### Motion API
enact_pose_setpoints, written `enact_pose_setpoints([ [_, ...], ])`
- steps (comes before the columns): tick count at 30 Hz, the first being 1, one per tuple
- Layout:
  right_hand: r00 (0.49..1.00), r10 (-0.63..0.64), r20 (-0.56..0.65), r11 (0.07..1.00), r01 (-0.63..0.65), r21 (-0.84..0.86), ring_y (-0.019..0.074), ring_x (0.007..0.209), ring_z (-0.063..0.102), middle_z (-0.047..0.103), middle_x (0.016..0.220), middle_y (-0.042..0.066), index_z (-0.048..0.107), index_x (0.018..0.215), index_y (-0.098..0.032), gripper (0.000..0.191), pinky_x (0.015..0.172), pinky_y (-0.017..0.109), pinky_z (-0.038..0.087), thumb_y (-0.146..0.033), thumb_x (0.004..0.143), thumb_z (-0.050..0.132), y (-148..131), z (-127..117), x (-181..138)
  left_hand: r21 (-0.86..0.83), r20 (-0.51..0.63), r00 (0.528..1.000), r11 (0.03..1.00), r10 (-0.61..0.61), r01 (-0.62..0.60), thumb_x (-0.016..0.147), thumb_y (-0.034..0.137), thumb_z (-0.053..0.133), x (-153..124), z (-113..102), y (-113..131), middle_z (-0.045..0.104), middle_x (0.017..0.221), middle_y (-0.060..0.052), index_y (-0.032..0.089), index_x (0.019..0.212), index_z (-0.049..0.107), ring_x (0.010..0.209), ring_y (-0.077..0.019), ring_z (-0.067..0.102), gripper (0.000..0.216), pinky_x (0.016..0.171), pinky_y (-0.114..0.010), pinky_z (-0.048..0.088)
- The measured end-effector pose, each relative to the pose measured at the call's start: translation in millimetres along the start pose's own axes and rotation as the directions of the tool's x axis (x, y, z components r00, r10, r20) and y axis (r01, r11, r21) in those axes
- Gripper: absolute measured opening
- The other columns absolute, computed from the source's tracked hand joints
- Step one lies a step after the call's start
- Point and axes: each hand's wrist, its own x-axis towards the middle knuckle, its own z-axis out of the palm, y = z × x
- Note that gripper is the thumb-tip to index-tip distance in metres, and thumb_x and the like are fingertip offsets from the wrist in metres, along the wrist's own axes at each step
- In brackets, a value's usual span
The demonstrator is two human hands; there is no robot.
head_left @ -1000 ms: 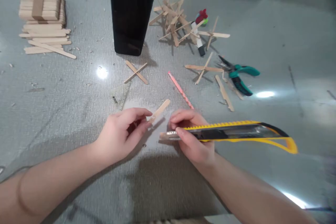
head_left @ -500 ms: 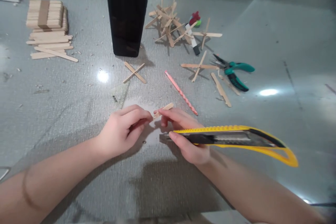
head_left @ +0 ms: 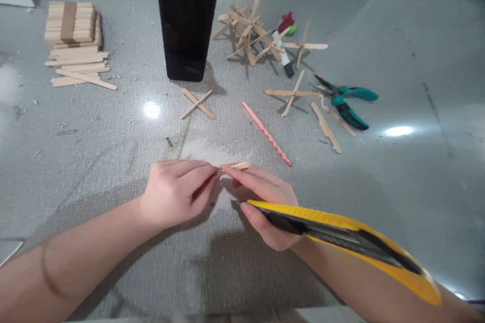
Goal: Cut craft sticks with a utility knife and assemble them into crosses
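My left hand (head_left: 176, 192) pinches one end of a short wooden craft stick (head_left: 238, 166) just above the grey floor. My right hand (head_left: 265, 199) is closed round a yellow utility knife (head_left: 341, 239), whose body slants down to the lower right, and its forefinger and thumb also touch the same stick from the right. The two hands meet at the stick near the centre of the view.
A black column (head_left: 187, 15) stands at the back. Bundled and loose craft sticks (head_left: 74, 35) lie far left. A crossed stick pair (head_left: 197, 104), a pink pencil (head_left: 266, 132), a clear set square (head_left: 176, 136), a stick structure (head_left: 248, 30), a glue stick (head_left: 282, 50) and teal pliers (head_left: 346, 103) lie beyond my hands.
My right hand has reached to the stick and taken its free end with the fingertips. The knife has tipped from level to slanting down right. The stick has turned flatter.
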Motion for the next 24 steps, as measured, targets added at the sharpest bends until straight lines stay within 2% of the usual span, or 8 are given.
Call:
enact_pose_setpoints([
  [3, 1.0, 0.007, -0.007, 0.999, -0.007, 0.043, 0.0258, 0.109, 0.067, 0.069, 0.123, 0.015, 0.057, 0.139, -0.014, 0.051, 0.087, 0.041, 0.06, -0.025, 0.089, 0.05, 0.4, -0.7, 0.9, 0.17, 0.005, 0.992, 0.977, 0.127, -0.126, 0.088, 0.013, 0.063, 1.3, -1.5, 1.8, 0.078, 0.084, -0.004, 0.015, 0.089, 0.068, 0.062, -0.0151, 0.071, 0.006, 0.052, -0.027, 0.053],
  [6, 1.0, 0.007, -0.015, 0.998, -0.006, 0.068, 0.0254, 0.104, 0.067, 0.069, 0.122, 0.016, 0.056, 0.14, -0.013, 0.053, 0.082, 0.04, 0.06, -0.025, 0.089, 0.05, 0.2, -1.1, 1.1, 0.343, 0.053, 0.975, 0.913, 0.217, -0.222, 0.087, 0.012, 0.062, 2.0, -4.5, 4.8, 0.077, 0.083, -0.004, 0.015, 0.087, 0.068, 0.062, -0.0158, 0.07, 0.007, 0.049, -0.028, 0.052],
  [12, 1.0, -0.02, 0.008, 0.999, 0.02, 0.043, 0.0252, 0.106, 0.067, 0.068, 0.127, 0.017, 0.051, 0.146, -0.012, 0.058, 0.086, 0.041, 0.059, -0.023, 0.09, 0.05, 0.7, -1.4, -2.2, 0.463, 0.109, 0.926, 0.806, 0.362, -0.369, 0.085, 0.008, 0.067, 2.4, -12.0, 7.9, 0.079, 0.089, -0.009, 0.011, 0.093, 0.072, 0.07, -0.0189, 0.074, 0.01, 0.051, -0.029, 0.058],
  [19, 1.0, -0.013, 0.015, 0.994, 0.011, 0.11, 0.0256, 0.107, 0.066, 0.067, 0.128, 0.016, 0.05, 0.148, -0.012, 0.057, 0.091, 0.042, 0.057, -0.025, 0.092, 0.049, 2.0, -1.2, -3.1, 0.473, 0.126, 0.91, 0.783, 0.394, -0.404, 0.08, 0.008, 0.072, 3.7, -11.2, 8.2, 0.078, 0.084, -0.011, 0.005, 0.092, 0.073, 0.068, -0.021, 0.074, 0.012, 0.052, -0.032, 0.06],
  [24, 0.999, -0.001, -0.043, 0.99, 0.007, 0.144, 0.0242, 0.096, 0.066, 0.07, 0.112, 0.013, 0.056, 0.142, -0.013, 0.052, 0.085, 0.041, 0.056, -0.024, 0.091, 0.05, 0.9, 1.0, -2.6, 0.456, 0.084, 0.946, 0.833, 0.312, -0.315, 0.081, 0.01, 0.069, 4.4, -10.1, 7.4, 0.078, 0.085, -0.009, 0.008, 0.092, 0.069, 0.065, -0.0195, 0.072, 0.011, 0.052, -0.031, 0.054],
])
